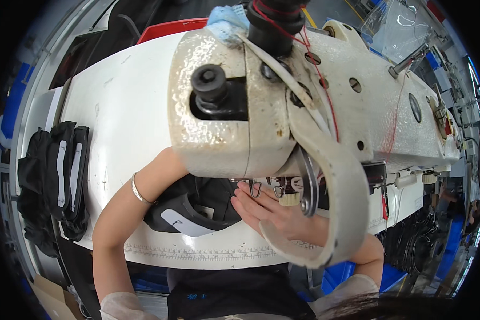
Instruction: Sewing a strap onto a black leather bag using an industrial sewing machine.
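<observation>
black fabric piece (197, 210) lies smooth under flat right hand (272, 213); left grip hidden, cannot tell.

1. Machine (357, 69): cream-white, chipped; black knob (209, 79).
2. Thread (325, 90): red.
3. Table (122, 106): white, with a fine ruler scale printed along its front edge.
4. Fabric (194, 205): black, with a white patch.
5. Stack (58, 176): black with grey strips.
6. Bangle (137, 191): silver.
7. Bin (168, 29): red.
8. Cloth (226, 21): light blue.
</observation>
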Demonstrator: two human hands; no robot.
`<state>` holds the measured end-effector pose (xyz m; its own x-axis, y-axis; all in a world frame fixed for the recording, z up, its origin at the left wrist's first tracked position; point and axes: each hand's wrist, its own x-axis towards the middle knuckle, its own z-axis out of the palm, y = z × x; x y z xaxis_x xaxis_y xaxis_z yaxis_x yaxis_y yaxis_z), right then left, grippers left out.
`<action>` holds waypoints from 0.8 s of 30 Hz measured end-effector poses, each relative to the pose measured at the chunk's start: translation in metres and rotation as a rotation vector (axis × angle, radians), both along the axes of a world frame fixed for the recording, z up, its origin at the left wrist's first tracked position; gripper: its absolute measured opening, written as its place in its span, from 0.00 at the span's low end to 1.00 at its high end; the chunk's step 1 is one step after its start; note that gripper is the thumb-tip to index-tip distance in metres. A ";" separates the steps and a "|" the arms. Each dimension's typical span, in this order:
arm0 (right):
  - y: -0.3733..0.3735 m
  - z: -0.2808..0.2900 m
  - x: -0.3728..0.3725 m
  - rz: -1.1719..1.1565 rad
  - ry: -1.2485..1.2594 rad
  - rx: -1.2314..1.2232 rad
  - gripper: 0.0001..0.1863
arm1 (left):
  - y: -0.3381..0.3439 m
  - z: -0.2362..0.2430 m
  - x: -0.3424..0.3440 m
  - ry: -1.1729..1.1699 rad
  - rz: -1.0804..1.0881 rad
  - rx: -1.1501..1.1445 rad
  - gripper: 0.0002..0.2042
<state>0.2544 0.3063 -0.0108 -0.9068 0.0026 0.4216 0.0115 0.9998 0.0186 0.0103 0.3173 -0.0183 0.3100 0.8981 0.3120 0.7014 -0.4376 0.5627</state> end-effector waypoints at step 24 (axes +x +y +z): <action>0.003 -0.008 -0.003 0.068 -0.003 0.031 0.21 | -0.026 0.014 -0.010 0.019 0.117 -0.155 0.16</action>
